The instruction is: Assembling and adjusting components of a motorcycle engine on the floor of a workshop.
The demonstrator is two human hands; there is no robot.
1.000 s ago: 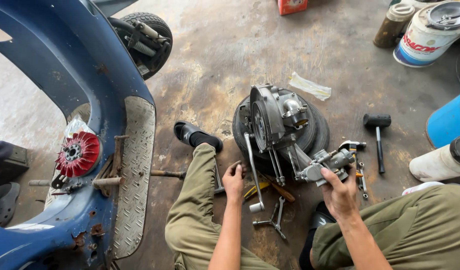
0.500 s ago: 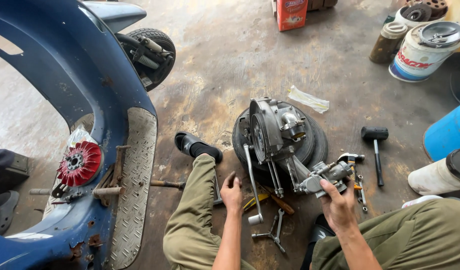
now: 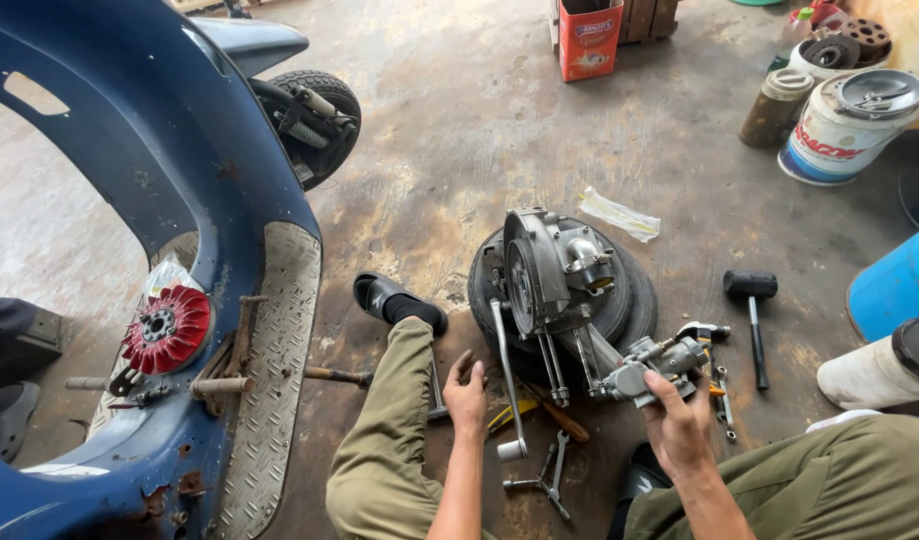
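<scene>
Carburetor (image 3: 660,368) gripped in right hand (image 3: 680,425); left hand (image 3: 467,393) open, empty; orange carton (image 3: 590,38) stands far back.

View: my camera has tipped up and drifted; the engine on its tyre (image 3: 565,290) now sits lower and further right in frame than a second ago.
Far side: an orange box (image 3: 590,38) and a tin of round parts (image 3: 830,50) have come into sight.
Left hand (image 3: 467,395): fingers have opened and lifted slightly off the floor, beside the kick lever (image 3: 508,385).
Right hand (image 3: 680,425): has drawn the carburettor (image 3: 655,368) a little nearer to me.
</scene>
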